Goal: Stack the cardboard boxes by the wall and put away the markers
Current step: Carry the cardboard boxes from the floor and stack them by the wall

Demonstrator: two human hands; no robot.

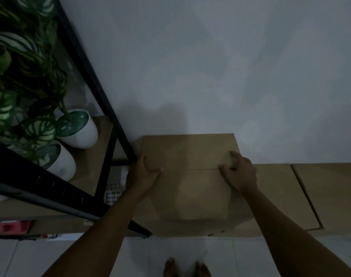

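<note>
A closed brown cardboard box (pixel 188 152) stands against the pale wall, its top flaps meeting in a seam across the middle. My left hand (pixel 143 173) grips the box's left edge, thumb on top and fingers down the side. Resting on the right part of the top is my right hand (pixel 239 172), fingers curled by the seam and the right edge. A lower, wider cardboard box (pixel 310 188) sits to the right, also by the wall. No markers are visible.
A black metal shelf rack (pixel 102 108) stands at the left, close to the box, carrying leafy plants in white pots (pixel 80 132). Small items, one of them red (pixel 14 226), lie on its lower shelves. White floor tiles (pixel 70 254) and my bare feet (pixel 187 268) are below.
</note>
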